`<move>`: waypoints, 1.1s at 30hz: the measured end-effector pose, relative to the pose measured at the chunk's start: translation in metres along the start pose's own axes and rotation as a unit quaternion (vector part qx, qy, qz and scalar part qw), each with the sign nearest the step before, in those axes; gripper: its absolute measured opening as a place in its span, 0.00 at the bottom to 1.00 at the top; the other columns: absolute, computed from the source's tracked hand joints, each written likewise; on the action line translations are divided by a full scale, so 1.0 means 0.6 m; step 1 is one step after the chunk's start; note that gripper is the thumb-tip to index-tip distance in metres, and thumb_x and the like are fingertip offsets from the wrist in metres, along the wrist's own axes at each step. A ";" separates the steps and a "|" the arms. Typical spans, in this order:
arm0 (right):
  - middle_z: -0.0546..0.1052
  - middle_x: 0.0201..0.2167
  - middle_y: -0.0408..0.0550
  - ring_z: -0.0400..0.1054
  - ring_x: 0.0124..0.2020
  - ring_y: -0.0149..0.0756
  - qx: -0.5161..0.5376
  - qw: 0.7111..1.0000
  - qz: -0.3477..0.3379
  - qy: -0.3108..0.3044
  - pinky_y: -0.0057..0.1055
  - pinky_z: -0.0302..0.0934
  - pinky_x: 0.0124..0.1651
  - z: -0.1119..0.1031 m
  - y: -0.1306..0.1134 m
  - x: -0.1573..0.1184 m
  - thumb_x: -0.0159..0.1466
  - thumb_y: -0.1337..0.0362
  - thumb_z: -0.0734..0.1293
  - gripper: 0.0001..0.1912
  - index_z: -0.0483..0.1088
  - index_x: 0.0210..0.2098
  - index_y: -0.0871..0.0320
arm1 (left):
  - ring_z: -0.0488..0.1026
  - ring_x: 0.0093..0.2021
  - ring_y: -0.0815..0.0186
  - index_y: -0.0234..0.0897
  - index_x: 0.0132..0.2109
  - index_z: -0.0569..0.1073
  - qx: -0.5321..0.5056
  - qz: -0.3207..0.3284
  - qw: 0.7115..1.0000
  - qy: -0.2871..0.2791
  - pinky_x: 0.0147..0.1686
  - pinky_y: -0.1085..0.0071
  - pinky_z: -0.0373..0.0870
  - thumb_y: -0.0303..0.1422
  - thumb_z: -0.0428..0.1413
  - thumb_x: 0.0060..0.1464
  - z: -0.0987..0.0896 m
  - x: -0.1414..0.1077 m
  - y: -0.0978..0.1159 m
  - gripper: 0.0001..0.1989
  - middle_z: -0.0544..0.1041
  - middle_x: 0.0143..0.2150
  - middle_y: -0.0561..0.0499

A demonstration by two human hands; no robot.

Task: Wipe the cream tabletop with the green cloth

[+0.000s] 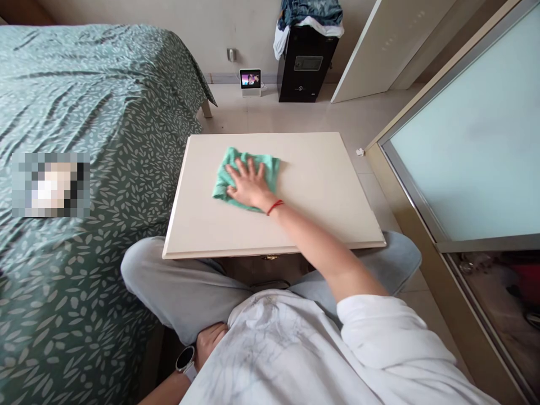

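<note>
Lying under the right grip [250, 185] is the green cloth [220, 181].

Tabletop [329, 185]: cream, plain, rectangular, lying flat
Cloth [272, 170]: green, creased, spread out on the tabletop, left of its middle

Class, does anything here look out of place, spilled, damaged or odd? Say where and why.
A small crumpled white scrap lies on the floor to the right of the cream tabletop, looking like stray litter. I see no spill; part of the bed is pixelated, so that spot can't be judged.
</note>
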State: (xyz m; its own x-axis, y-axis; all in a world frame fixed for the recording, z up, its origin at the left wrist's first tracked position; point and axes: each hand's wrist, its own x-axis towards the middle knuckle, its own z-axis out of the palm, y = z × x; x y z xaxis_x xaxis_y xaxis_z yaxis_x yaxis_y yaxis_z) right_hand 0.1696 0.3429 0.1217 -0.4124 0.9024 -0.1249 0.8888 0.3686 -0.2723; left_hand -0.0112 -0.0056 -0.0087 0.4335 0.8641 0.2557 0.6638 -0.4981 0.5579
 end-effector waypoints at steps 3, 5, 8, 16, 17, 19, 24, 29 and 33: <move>0.43 0.95 0.55 0.34 0.94 0.72 -0.001 0.994 -0.100 -0.033 0.82 0.33 0.89 0.014 -0.105 0.034 0.81 0.54 0.61 0.46 0.52 0.94 0.54 | 0.59 0.14 0.77 0.36 0.17 0.58 0.007 -0.010 1.000 0.000 0.16 0.80 0.51 0.36 0.38 0.55 0.001 -0.003 0.000 0.20 0.61 0.14 0.57; 0.44 0.95 0.53 0.33 0.95 0.69 0.000 0.989 -0.139 -0.046 0.80 0.33 0.90 0.020 -0.144 0.047 0.81 0.55 0.62 0.45 0.54 0.93 0.51 | 0.58 0.14 0.76 0.36 0.16 0.58 0.010 -0.018 1.000 0.000 0.16 0.79 0.50 0.36 0.38 0.55 0.001 -0.004 0.001 0.21 0.61 0.14 0.57; 0.46 0.95 0.50 0.35 0.95 0.65 0.012 0.986 -0.161 -0.045 0.76 0.33 0.91 0.022 -0.151 0.051 0.81 0.57 0.63 0.43 0.57 0.93 0.48 | 0.59 0.15 0.76 0.37 0.17 0.59 0.010 -0.029 1.000 -0.003 0.17 0.79 0.51 0.36 0.39 0.54 0.002 -0.005 0.002 0.20 0.62 0.15 0.56; 0.50 0.95 0.51 0.39 0.94 0.66 0.011 0.998 -0.057 -0.012 0.77 0.35 0.91 -0.010 0.058 -0.027 0.82 0.56 0.60 0.42 0.57 0.93 0.50 | 0.58 0.15 0.75 0.37 0.17 0.58 0.002 -0.036 0.999 -0.021 0.17 0.78 0.50 0.37 0.38 0.54 -0.001 -0.004 0.005 0.20 0.60 0.15 0.56; 0.50 0.94 0.52 0.40 0.94 0.67 0.003 1.000 -0.024 -0.003 0.78 0.36 0.90 -0.017 0.100 -0.044 0.81 0.56 0.60 0.42 0.57 0.93 0.50 | 0.59 0.15 0.75 0.37 0.17 0.58 0.002 -0.035 0.999 -0.021 0.18 0.78 0.50 0.37 0.38 0.54 -0.002 -0.004 0.005 0.20 0.60 0.15 0.56; 0.51 0.94 0.52 0.41 0.94 0.67 -0.016 0.999 0.049 0.012 0.78 0.38 0.89 -0.030 0.184 -0.082 0.81 0.56 0.59 0.42 0.57 0.93 0.51 | 0.59 0.15 0.75 0.37 0.17 0.59 0.000 -0.032 0.999 -0.021 0.18 0.77 0.50 0.37 0.38 0.54 -0.003 -0.002 0.007 0.20 0.61 0.15 0.56; 0.51 0.94 0.55 0.44 0.93 0.69 -0.057 0.975 0.207 0.056 0.79 0.47 0.87 -0.044 0.356 -0.164 0.83 0.54 0.54 0.42 0.54 0.93 0.52 | 0.58 0.15 0.75 0.37 0.17 0.57 -0.001 -0.024 1.000 -0.017 0.18 0.77 0.49 0.38 0.38 0.54 -0.003 0.003 0.008 0.20 0.60 0.15 0.56; 0.55 0.93 0.61 0.47 0.91 0.80 -0.053 0.951 0.288 0.100 0.88 0.53 0.82 -0.044 0.372 -0.168 0.84 0.52 0.54 0.42 0.56 0.93 0.54 | 0.57 0.16 0.75 0.37 0.17 0.57 -0.006 -0.013 1.000 -0.013 0.18 0.77 0.49 0.36 0.40 0.53 -0.005 0.006 0.011 0.19 0.60 0.15 0.56; 0.51 0.94 0.64 0.43 0.91 0.82 -0.011 0.962 0.260 0.088 0.87 0.42 0.85 -0.050 0.284 -0.121 0.84 0.55 0.57 0.41 0.56 0.93 0.59 | 0.57 0.16 0.76 0.36 0.17 0.57 -0.010 -0.010 1.000 -0.011 0.19 0.78 0.49 0.34 0.41 0.53 -0.008 0.009 0.013 0.17 0.59 0.15 0.57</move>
State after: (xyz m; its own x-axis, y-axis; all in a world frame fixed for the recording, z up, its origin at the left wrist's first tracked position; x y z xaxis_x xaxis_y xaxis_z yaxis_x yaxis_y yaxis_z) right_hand 0.3568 0.3466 0.1129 0.1270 0.9891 -0.0746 0.9704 -0.1395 -0.1972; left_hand -0.0064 -0.0045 0.0010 0.4333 0.8723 0.2268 0.6607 -0.4786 0.5783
